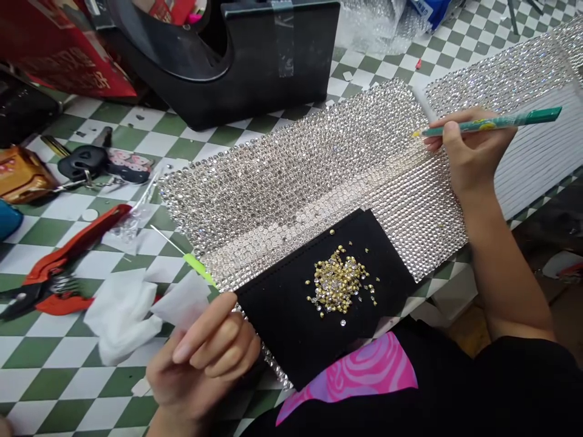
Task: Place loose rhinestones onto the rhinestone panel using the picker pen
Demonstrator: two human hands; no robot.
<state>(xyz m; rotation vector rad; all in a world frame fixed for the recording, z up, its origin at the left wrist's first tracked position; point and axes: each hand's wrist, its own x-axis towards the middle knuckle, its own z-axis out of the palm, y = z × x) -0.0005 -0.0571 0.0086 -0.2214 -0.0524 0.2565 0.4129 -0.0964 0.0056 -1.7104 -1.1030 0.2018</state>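
My right hand (pixel 473 145) grips a green pen-like stick (pixel 496 123), its yellow tip touching the rhinestone sheet (pixel 291 164). That long sheet is covered with rows of clear stones, with a paler band along its middle. Near the lower left, my left hand (pixel 207 358) is closed, thumb and index finger pinching a small translucent white paper piece (pixel 182 300). Between the hands, a flat black mat or pouch (pixel 282 321) lies over the sheet's front edge. On it sits a pile of small gold-backed rhinestones (pixel 339 282), with several scattered around.
Left on the checkered table (pixel 27 358) lie red-handled pruning shears (pixel 68 267), crumpled white tissue (pixel 122 315), a thin tool with a lime-green handle (pixel 198 268) and keys (pixel 86 161). Behind stands a black tape dispenser (pixel 273 60). Bubble wrap (pixel 378 24) rests at the back.
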